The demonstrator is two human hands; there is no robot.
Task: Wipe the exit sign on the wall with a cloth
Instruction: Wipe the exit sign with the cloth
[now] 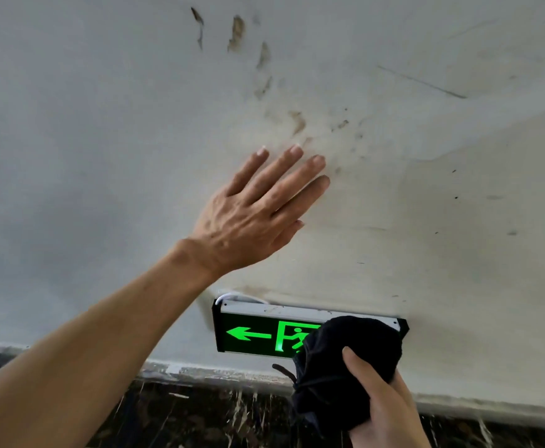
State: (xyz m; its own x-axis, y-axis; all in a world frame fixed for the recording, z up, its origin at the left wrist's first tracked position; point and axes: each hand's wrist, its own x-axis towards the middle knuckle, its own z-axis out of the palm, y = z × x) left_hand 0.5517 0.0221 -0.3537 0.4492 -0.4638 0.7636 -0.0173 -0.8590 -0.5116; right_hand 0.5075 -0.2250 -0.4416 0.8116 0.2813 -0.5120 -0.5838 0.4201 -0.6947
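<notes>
The exit sign [255, 333] is a black box low on the wall, with a lit green arrow pointing left and a running figure. A bunched black cloth [345, 360] presses against the sign's right half and hides it. My right hand [384, 405] grips the cloth from below, thumb on its front. My left hand [255, 215] lies flat on the wall above the sign, fingers spread and holding nothing.
The white wall [103, 124] carries brown smears and scuffs above my left hand. A white cable [229, 296] comes out behind the sign's top left corner. A dark paint-splattered skirting [200, 412] runs below the sign.
</notes>
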